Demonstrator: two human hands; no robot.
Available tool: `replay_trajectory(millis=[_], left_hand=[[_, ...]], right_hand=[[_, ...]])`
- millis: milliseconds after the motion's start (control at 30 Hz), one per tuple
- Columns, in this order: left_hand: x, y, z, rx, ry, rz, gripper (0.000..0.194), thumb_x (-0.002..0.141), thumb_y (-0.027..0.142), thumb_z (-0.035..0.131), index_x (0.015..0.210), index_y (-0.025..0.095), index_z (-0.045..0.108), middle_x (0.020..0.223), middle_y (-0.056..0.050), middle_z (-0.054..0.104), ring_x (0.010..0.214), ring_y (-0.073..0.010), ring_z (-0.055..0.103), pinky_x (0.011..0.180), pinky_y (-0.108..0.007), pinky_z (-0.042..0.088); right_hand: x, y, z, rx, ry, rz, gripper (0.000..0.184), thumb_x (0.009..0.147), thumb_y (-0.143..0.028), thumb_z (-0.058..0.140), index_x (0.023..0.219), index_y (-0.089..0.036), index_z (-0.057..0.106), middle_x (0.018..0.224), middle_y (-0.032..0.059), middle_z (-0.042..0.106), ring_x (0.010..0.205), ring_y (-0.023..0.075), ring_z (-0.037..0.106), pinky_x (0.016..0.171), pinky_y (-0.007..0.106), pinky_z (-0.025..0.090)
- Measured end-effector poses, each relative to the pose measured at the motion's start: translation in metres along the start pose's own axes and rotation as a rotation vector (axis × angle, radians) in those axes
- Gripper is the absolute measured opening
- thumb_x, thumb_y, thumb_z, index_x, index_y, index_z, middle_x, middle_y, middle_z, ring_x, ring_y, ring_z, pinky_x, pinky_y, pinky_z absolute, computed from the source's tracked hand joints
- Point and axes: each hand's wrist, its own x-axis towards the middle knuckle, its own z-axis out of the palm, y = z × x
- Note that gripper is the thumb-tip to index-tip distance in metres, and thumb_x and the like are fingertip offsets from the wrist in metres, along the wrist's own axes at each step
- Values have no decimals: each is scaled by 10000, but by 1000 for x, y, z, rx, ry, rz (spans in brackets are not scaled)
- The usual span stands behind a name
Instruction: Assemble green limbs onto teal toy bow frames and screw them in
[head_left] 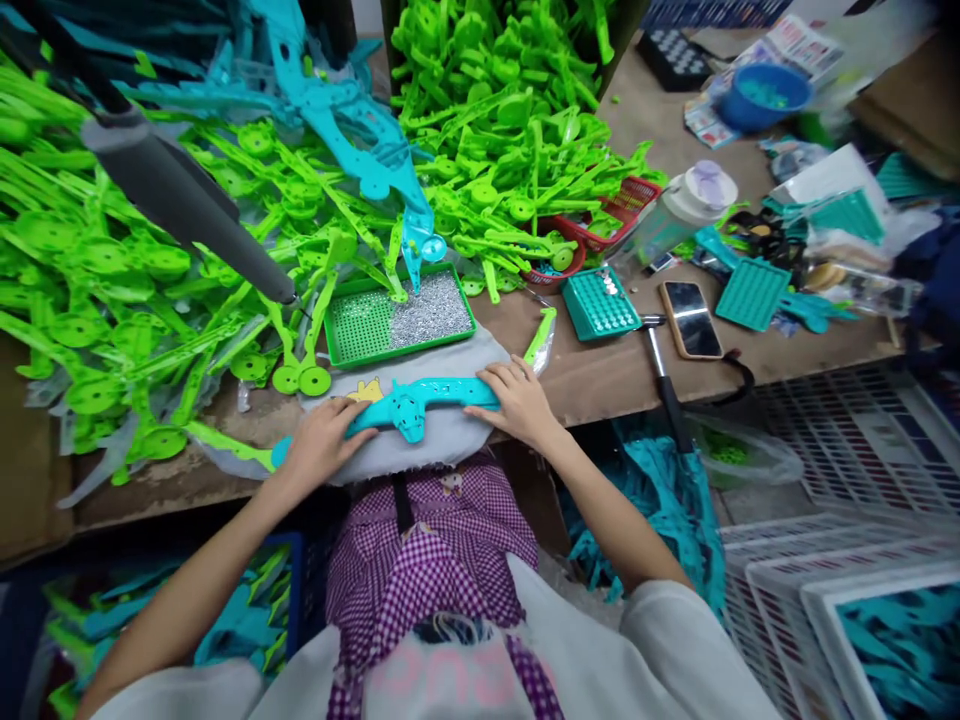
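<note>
A long teal plastic part [420, 400] lies across a grey cloth [442, 445] at the near edge of the wooden table [600, 375]. My left hand [322, 445] presses on its left end, fingers curled over it. My right hand [517, 400] holds its right end, fingers bent down on the plastic. Just beyond the cloth sits a green tray [352, 330] with a heap of small silver screws [431, 310] in its right half. A grey hanging tool [187, 200] points down toward the tray's left side.
Heaps of green plastic parts [495, 130] cover the table's left and back. Teal parts [345, 110] hang above the tray. To the right lie a red basket [634, 195], a teal screw block [600, 305], a phone [690, 320], a bottle [679, 215] and a blue bowl [765, 95]. White crates [847, 560] stand at the lower right.
</note>
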Motion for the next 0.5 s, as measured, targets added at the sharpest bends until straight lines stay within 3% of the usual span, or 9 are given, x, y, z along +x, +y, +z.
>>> replay_trajectory(millis=[100, 233, 300, 400, 500], left_hand=[[-12, -2, -2, 61, 80, -59, 467, 977, 520, 506, 1266, 183, 651, 1150, -149, 680, 1042, -315, 651, 910, -435, 517], [-30, 14, -4, 124, 222, -97, 533, 974, 536, 521, 1378, 196, 588, 1267, -180, 631, 1115, -361, 619, 952, -499, 485], [-29, 28, -4, 66, 275, -73, 514, 981, 521, 521, 1402, 228, 561, 1299, -165, 609, 1163, -348, 599, 999, -501, 467], [-4, 54, 1, -62, 286, -55, 437, 1010, 464, 491, 1381, 241, 553, 1271, -140, 608, 1177, -300, 590, 1021, -451, 468], [42, 78, 9, -55, 126, -19, 564, 941, 490, 618, 1416, 208, 505, 1315, -169, 579, 1189, -333, 565, 1018, -483, 450]], right_hand=[[-4, -1, 1, 49, 145, 62, 594, 962, -641, 470, 1318, -190, 622, 1333, 150, 662, 1264, 302, 583, 1188, 542, 310], [-20, 15, -2, 147, 471, 504, 557, 1001, -611, 359, 1130, -178, 685, 1131, 157, 712, 1027, 267, 665, 954, 434, 501], [-22, 25, -3, 201, 447, 650, 591, 997, -635, 311, 1021, -187, 696, 1010, 139, 727, 905, 256, 671, 854, 391, 515], [-11, 35, -4, 257, 289, 716, 595, 987, -651, 307, 949, -206, 700, 966, 129, 753, 894, 268, 681, 819, 372, 500], [1, 35, -4, 252, 196, 779, 499, 962, -639, 415, 973, -227, 697, 989, 114, 767, 912, 280, 693, 796, 365, 493]])
